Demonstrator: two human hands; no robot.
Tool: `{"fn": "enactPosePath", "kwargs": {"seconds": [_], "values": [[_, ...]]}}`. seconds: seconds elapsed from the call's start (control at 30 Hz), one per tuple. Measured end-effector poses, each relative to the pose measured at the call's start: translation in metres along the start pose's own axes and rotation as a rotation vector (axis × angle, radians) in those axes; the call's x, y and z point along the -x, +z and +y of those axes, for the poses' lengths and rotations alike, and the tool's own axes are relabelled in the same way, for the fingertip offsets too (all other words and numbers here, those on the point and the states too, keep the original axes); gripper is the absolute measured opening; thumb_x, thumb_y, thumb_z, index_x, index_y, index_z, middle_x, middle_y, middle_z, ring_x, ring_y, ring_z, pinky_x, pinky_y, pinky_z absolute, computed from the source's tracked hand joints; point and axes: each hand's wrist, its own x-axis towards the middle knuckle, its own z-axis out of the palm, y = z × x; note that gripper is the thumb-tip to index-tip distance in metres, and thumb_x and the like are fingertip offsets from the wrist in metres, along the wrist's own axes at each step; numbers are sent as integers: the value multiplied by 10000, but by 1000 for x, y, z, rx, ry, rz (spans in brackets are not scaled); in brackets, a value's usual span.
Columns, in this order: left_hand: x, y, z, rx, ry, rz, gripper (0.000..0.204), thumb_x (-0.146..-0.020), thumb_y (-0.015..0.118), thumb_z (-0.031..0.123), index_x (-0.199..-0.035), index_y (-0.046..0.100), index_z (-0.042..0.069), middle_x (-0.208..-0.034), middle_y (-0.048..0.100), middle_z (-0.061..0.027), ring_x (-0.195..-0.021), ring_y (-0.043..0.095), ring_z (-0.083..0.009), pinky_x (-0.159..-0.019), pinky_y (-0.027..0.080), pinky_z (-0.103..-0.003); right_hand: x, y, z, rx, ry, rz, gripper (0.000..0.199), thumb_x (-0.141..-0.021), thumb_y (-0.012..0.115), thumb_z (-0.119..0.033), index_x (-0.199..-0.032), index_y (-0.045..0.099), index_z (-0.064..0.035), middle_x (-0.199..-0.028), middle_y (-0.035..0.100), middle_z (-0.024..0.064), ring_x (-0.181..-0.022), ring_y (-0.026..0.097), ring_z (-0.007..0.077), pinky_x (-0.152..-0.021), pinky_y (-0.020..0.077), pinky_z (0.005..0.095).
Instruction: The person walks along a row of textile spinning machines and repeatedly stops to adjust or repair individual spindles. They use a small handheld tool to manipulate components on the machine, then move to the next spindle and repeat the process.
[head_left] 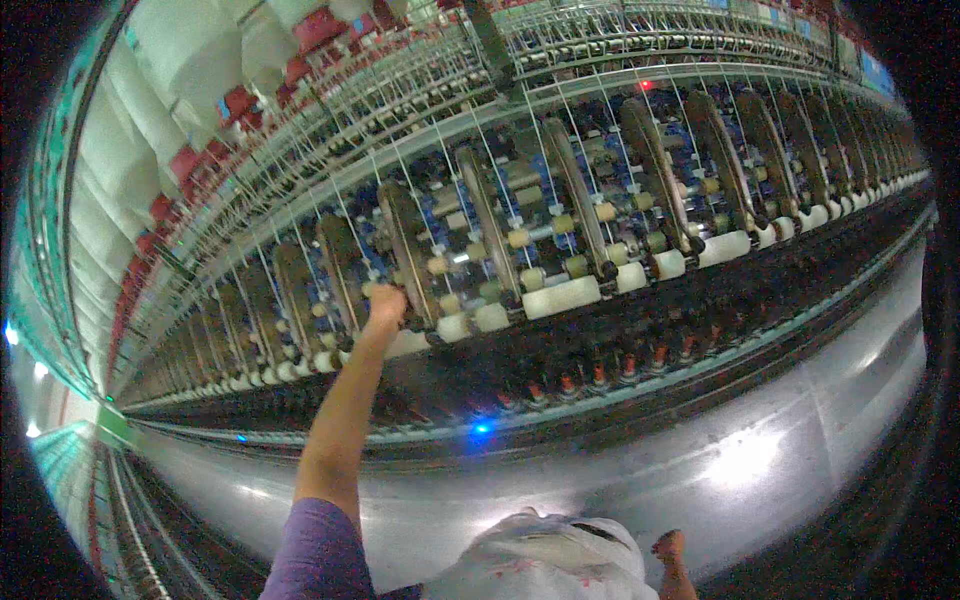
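Note:
My left hand (388,302) reaches forward to a long spinning frame, beside the lower end of a curved metal pressure arm (402,240). Its fingers look closed, and what they grip, if anything, is hidden behind the hand. White rollers (560,298) run in a row just to the right of it, below the pressure arms. Thin white strands (452,170) come down between the arms. Low on the right, my right hand (669,545) is over the grey metal surface, away from the machine. Its fingers appear curled; I cannot make out anything in them.
Large white bobbins (200,70) hang at the upper left. Orange-tipped spindles (600,374) line the dark lower part behind a rail. A blue light (483,428) glows on that rail. White cloth (545,560) covers my front. A narrow aisle extends at far left.

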Motion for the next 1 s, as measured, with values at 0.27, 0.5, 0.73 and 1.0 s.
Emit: {"fn": "enactPosePath", "kwargs": {"seconds": [0.27, 0.5, 0.73, 1.0], "values": [[42, -36, 19, 458, 212, 165, 143, -828, 509, 126, -750, 576, 27, -689, 543, -108, -623, 536, -249, -552, 438, -383, -2, -84, -23, 194, -301, -86, 311, -800, 567, -373, -786, 700, -92, -832, 673, 105, -777, 636, 240, -692, 501, 419], [41, -45, 43, 1321, -253, 144, 147, -733, 565, 32, -666, 549, -98, -677, 561, -235, -636, 572, -342, -573, 431, -426, -4, -167, -70, 74, -314, 105, 263, -799, 563, -299, -745, 683, -72, -779, 659, 105, -698, 629, 232, -631, 496, 395], [65, -61, 33, 1335, -100, 113, 131, -771, 553, 37, -718, 552, -82, -657, 544, -191, -548, 530, -259, -457, 382, -390, 4, -167, -81, -108, -296, 171, 225, -782, 577, -244, -693, 665, -57, -702, 646, 91, -609, 618, 207, -549, 490, 361], [57, -41, 22, 986, 217, 232, 243, -711, 611, 184, -761, 643, -51, -692, 617, -206, -648, 603, -313, -595, 474, -422, 49, -115, -60, -394, -187, 241, 227, -771, 578, -225, -634, 635, -53, -598, 618, 70, -509, 599, 188, -466, 481, 348]]}}
